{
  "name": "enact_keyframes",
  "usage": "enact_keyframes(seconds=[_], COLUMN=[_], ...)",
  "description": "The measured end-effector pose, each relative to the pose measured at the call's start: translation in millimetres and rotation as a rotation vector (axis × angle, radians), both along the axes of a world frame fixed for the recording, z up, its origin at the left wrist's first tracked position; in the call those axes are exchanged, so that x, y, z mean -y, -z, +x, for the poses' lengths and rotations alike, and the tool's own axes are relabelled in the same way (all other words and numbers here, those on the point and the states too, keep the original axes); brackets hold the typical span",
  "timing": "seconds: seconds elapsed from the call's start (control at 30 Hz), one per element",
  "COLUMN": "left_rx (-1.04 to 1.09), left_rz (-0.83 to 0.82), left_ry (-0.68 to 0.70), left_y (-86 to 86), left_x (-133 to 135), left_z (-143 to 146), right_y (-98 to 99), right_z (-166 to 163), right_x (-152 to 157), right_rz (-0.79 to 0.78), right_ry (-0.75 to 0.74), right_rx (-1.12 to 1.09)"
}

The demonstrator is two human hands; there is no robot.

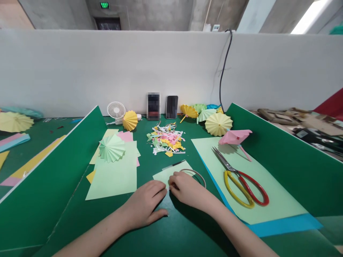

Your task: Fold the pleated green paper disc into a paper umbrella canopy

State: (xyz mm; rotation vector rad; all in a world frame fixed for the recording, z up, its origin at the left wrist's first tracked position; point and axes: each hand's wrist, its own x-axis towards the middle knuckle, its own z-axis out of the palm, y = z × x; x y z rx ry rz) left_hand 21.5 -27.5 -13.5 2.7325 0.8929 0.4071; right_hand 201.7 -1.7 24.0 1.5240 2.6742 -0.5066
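Note:
A small pale green sheet of paper [160, 175] lies on the green table in front of me. My left hand [146, 203] rests beside its lower left edge, fingers extended together and thumb apart. Curled over the sheet's lower part is my right hand [184, 187], its fingertips closed at the paper's edge. A thin brownish ring [199, 174] shows behind the right hand, partly hidden by it. Along the sheet's top edge lies a dark-tipped pen [174, 165]. Large scissors [235, 175] with yellow and red handles lie open to the right, on a big green sheet [270, 192].
A pile of paper scraps [167, 137] lies beyond my hands. Folded paper umbrellas, one mint [112, 147] and one pink [234, 136], stand at the sides. Green dividers [281, 142] flank the table. Two phones [172, 107] and a white fan [116, 110] are at the back.

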Motion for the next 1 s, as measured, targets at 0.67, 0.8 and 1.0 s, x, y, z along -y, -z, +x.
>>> enact_keyframes(seconds=[0.67,0.8,1.0], left_rx=[-0.019,-0.02,-0.004], left_rz=[-0.075,-0.093,-0.079], left_ry=[-0.032,-0.039,-0.033], left_y=[-4.2,-5.1,-3.5], left_x=[0,0,-1], left_z=[2,3,2], right_y=[-3.6,-1.4,-1.0], right_z=[14,20,17], right_x=[-10,-14,-17], right_rz=[-0.262,-0.288,-0.207], right_ry=[0.188,0.138,0.181], right_rx=[-0.147,-0.188,-0.081])
